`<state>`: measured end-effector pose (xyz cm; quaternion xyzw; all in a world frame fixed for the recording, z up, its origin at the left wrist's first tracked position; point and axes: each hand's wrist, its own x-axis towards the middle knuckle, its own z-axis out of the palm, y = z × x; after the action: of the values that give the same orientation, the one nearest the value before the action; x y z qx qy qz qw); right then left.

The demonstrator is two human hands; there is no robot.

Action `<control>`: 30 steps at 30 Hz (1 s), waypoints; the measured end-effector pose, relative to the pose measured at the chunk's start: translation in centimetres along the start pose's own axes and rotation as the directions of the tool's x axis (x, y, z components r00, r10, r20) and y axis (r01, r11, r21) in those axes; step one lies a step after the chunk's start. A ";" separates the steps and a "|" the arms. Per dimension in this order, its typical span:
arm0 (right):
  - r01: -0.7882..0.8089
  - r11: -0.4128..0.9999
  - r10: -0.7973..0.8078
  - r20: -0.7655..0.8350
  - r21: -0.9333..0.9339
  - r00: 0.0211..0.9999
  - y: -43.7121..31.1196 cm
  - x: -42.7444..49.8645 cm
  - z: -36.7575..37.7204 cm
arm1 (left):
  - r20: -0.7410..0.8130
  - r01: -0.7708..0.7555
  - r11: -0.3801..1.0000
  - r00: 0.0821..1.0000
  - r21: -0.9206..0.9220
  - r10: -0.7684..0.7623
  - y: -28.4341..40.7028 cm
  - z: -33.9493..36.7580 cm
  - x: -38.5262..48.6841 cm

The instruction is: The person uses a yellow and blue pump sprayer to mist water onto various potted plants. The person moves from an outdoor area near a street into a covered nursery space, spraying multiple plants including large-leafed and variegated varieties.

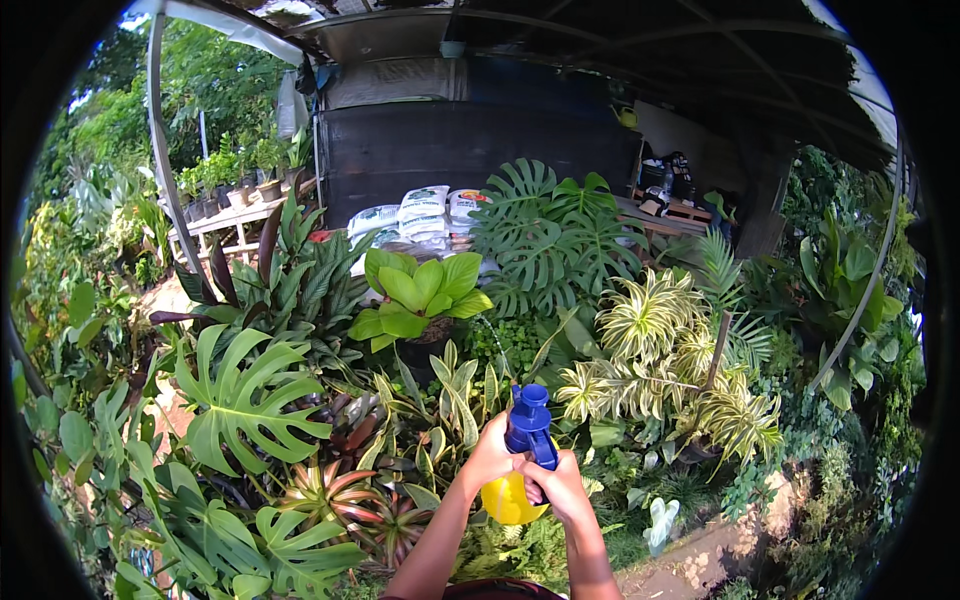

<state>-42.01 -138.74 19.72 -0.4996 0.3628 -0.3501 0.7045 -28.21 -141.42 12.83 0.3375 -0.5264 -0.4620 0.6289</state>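
A hand-pump pressure sprayer with a yellow tank (510, 499) and a blue head (531, 412) is held between my two hands. Around the left side of the blue head, below the nozzle, wraps my left hand (489, 450). On the blue handle and the upper tank my right hand (553, 484) is closed. A thin jet of water (496, 341) runs from the nozzle up and to the left, towards a potted plant with broad bright green leaves (421, 292). Variegated snake plants (454, 397) grow just left of the sprayer.
Monstera leaves (251, 409) spread at the left, with red-striped bromeliads (330, 495) below. A yellow-and-green dracaena (652, 322) stands right, beside a brown stake (718, 349). Stacked white sacks (424, 214) lie behind the plants. A wooden bench with pots (240, 217) is at back left.
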 end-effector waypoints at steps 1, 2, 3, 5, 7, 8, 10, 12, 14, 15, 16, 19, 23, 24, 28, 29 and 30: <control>0.006 1.000 -0.006 0.001 -0.006 1.000 0.1 0.0 0.0 | 0.007 0.002 0.999 1.000 -0.044 -0.002 0.2 0.1 -0.1; 0.006 1.000 -0.006 0.006 -0.002 1.000 0.2 0.1 0.0 | 0.017 -0.007 0.995 1.000 -0.102 0.009 0.4 0.1 -0.1; 0.005 1.000 -0.005 0.011 0.011 1.000 0.2 0.1 0.0 | 0.011 0.004 0.997 1.000 -0.076 -0.003 0.6 0.1 -0.2; 0.006 1.000 -0.006 0.015 -0.002 1.000 0.3 0.0 0.0 | 0.008 -0.007 0.998 1.000 -0.065 0.007 0.7 0.1 -0.2; 0.010 1.000 -0.009 0.013 -0.008 1.000 0.3 0.0 -0.2 | 0.006 0.028 1.000 1.000 -0.006 -0.028 0.6 0.2 -0.2; 0.012 1.000 -0.012 0.009 -0.012 1.000 0.2 -0.1 -0.2 | 0.005 0.045 0.999 0.999 0.008 -0.045 0.4 0.2 -0.1; 0.016 1.000 -0.016 -0.004 -0.014 1.000 0.1 -0.2 -0.4 | 0.021 0.025 0.999 0.999 0.036 -0.026 0.0 0.4 0.1; 0.019 1.000 -0.019 -0.014 0.001 1.000 -0.1 -0.4 -0.7 | 0.036 0.026 0.999 0.999 0.037 -0.027 -0.5 0.8 0.3; 0.017 1.000 -0.017 -0.041 -0.010 0.999 -0.2 -0.7 -1.1 | 0.052 0.037 0.999 0.998 0.017 -0.038 -0.9 1.3 0.6; 0.015 1.000 -0.015 -0.051 -0.003 0.999 -0.3 -0.8 -1.3 | 0.058 0.037 0.999 0.998 0.001 -0.037 -1.1 1.6 0.7; 0.022 1.000 -0.023 -0.064 -0.016 0.998 -0.3 -0.9 -1.5 | 0.064 0.030 0.999 0.998 -0.017 -0.029 -1.2 1.9 0.8; 0.037 0.999 -0.041 -0.097 -0.038 0.994 -0.3 -1.3 -2.1 | 0.091 0.045 0.999 0.995 -0.022 -0.043 -1.5 2.6 1.2; 0.040 0.997 -0.049 -0.126 -0.067 0.991 -0.3 -1.4 -2.7 | 0.140 0.033 0.994 0.990 -0.101 -0.018 -1.7 3.3 1.6; 0.030 0.997 -0.038 -0.127 -0.065 0.991 -0.3 -1.4 -2.8 | 0.134 0.047 0.995 0.990 -0.088 -0.035 -1.7 3.4 1.6; 0.017 0.997 -0.026 -0.117 -0.080 0.993 -0.3 -1.1 -2.6 | 0.103 0.039 0.996 0.994 -0.085 -0.030 -2.0 3.1 1.5; 0.014 0.997 -0.023 -0.108 -0.079 0.994 -0.2 -1.0 -2.5 | 0.097 0.034 0.995 0.995 -0.094 -0.025 -2.1 2.8 1.5; 0.011 0.997 -0.019 -0.099 -0.078 0.995 -0.2 -0.9 -2.3 | 0.080 0.029 0.998 0.997 -0.053 -0.025 -2.1 2.5 1.3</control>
<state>-44.46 -139.10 19.51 -0.5111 0.4071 -0.3656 0.6629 -31.13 -143.22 11.97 0.3088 -0.5334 -0.4976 0.6103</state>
